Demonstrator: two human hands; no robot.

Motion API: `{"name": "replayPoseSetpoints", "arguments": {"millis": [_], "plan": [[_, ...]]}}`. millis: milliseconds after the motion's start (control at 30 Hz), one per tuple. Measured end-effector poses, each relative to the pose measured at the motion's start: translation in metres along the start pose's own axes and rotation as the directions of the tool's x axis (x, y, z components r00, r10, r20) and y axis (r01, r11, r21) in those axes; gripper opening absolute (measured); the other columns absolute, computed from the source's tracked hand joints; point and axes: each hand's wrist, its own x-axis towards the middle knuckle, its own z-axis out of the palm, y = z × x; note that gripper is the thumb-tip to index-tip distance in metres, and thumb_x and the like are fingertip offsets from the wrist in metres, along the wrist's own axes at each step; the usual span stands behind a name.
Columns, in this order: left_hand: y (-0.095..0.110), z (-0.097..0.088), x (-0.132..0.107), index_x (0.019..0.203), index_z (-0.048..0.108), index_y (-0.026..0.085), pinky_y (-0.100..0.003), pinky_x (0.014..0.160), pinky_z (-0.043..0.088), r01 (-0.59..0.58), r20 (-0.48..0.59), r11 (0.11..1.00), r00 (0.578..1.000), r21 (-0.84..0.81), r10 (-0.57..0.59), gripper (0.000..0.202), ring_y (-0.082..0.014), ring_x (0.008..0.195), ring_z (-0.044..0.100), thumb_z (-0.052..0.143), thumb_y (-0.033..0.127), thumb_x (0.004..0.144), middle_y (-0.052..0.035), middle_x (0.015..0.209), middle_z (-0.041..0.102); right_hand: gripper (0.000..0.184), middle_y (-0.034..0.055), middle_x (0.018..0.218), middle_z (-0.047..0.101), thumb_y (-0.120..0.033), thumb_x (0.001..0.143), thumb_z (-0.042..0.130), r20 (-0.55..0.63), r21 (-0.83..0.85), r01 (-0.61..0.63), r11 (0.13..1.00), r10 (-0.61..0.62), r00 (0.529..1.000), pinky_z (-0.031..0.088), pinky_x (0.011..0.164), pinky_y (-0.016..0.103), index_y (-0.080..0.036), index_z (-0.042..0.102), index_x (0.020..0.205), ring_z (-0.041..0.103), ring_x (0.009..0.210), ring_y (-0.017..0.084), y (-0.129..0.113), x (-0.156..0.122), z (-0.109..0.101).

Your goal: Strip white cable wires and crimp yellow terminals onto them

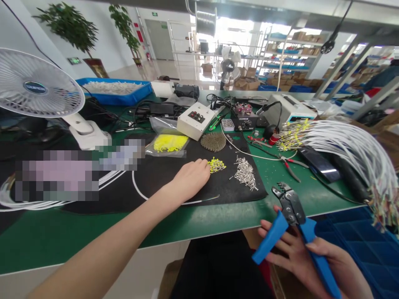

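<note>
My left hand (190,179) reaches across the black mat (174,174), fingers curled and pinching at a small pile of yellow sleeves (216,165). What, if anything, sits between the fingertips is hidden. To the right of that pile lies a heap of silver metal terminals (245,173). A white wire (162,201) curves over the mat under my forearm. My right hand (307,253) is below the bench's front edge and grips a crimping tool (291,226) with blue handles spread apart and its black jaws pointing up.
A white desk fan (40,89) stands at the left. A big bundle of white wires with yellow ends (339,143) lies at the right, over a blue tray (361,236). A bag of yellow sleeves (170,143), a white switch box (195,119), red-handled pliers (288,162) and a soldering station (246,118) sit behind.
</note>
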Motion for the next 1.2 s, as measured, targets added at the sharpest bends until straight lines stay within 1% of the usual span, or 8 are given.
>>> {"name": "replayPoseSetpoints", "arguments": {"millis": [200,533,600,667,733,833,1067,1200], "plan": [[0.007,-0.005,-0.006,0.092,0.065,0.009,-0.037,0.071,0.039,-0.016,-0.018,1.0,1.0,-0.001,0.016,0.024,-0.0282,0.089,0.059,0.043,0.003,0.096,-0.0148,0.092,0.062,0.083,0.0236,0.145,0.06,-0.025,0.075,0.061,0.04,0.074,0.002,0.997,-0.005,0.999,0.027,0.114,0.073,-0.025,0.044,0.157,0.051,0.139,0.044,0.012,-0.002,-0.014],[0.019,-0.019,-0.037,0.096,0.055,0.021,-0.026,0.066,0.043,0.226,-0.053,0.883,0.961,-0.411,-0.271,0.012,-0.0149,0.072,0.059,0.05,0.031,0.101,0.0003,0.084,0.061,0.072,0.0211,0.135,0.067,-0.017,0.076,0.055,0.116,0.158,0.025,0.987,-0.043,0.992,0.027,0.119,0.063,-0.015,0.056,0.148,0.058,0.132,0.039,0.015,0.001,-0.009],[0.028,-0.025,-0.041,0.109,0.058,0.024,-0.025,0.066,0.045,0.296,0.003,0.706,0.923,-0.643,-0.385,0.018,-0.014,0.074,0.061,0.051,0.039,0.101,0.0009,0.09,0.065,0.068,0.0219,0.135,0.067,-0.016,0.075,0.056,0.11,0.161,0.026,0.987,-0.044,0.993,0.027,0.119,0.062,-0.013,0.062,0.142,0.059,0.131,0.039,0.018,0.001,-0.008],[0.04,-0.034,-0.045,0.125,0.059,0.028,-0.024,0.072,0.049,0.312,0.107,0.399,0.882,-0.862,-0.459,0.03,-0.0148,0.083,0.063,0.053,0.043,0.1,0.0005,0.099,0.068,0.064,0.0219,0.136,0.067,-0.016,0.075,0.056,0.1,0.157,0.018,0.987,-0.034,0.994,0.027,0.119,0.062,-0.012,0.066,0.138,0.059,0.13,0.039,0.021,0.001,-0.009],[0.053,-0.046,-0.048,0.131,0.061,0.029,-0.025,0.078,0.05,0.284,0.194,0.136,0.867,-0.949,-0.459,0.036,-0.0162,0.093,0.064,0.057,0.045,0.099,-0.0008,0.106,0.07,0.063,0.022,0.135,0.067,-0.018,0.074,0.057,0.101,0.135,-0.001,0.991,-0.013,0.995,0.027,0.12,0.061,-0.01,0.068,0.136,0.061,0.128,0.039,0.025,-0.001,-0.01],[0.072,-0.06,-0.052,0.12,0.07,0.025,-0.023,0.076,0.049,0.259,0.285,-0.12,0.851,-0.958,-0.441,0.032,-0.0146,0.089,0.062,0.063,0.046,0.096,-0.0031,0.104,0.073,0.066,0.0209,0.131,0.07,-0.02,0.072,0.062,0.129,0.076,-0.042,0.996,0.032,0.991,0.033,0.116,0.062,-0.012,0.068,0.137,0.064,0.124,0.039,0.03,-0.005,-0.008],[0.102,-0.063,-0.054,0.104,0.073,0.018,-0.019,0.069,0.046,0.125,0.37,-0.466,0.794,-0.876,-0.482,0.027,-0.0097,0.076,0.059,0.076,0.04,0.089,-0.0058,0.098,0.074,0.075,0.0172,0.13,0.071,-0.019,0.065,0.072,0.28,-0.026,-0.174,0.984,0.174,0.944,0.038,0.11,0.059,-0.021,0.067,0.14,0.064,0.124,0.04,0.042,-0.014,0.001],[0.123,-0.065,-0.055,0.099,0.071,0.016,-0.016,0.069,0.045,0.048,0.415,-0.642,0.799,-0.765,-0.434,0.023,-0.0063,0.073,0.054,0.076,0.036,0.09,-0.0037,0.094,0.071,0.073,0.0157,0.13,0.072,-0.024,0.068,0.078,0.351,-0.064,-0.215,0.975,0.224,0.909,0.038,0.111,0.054,-0.024,0.067,0.14,0.065,0.123,0.038,0.055,-0.018,0.007]]}}
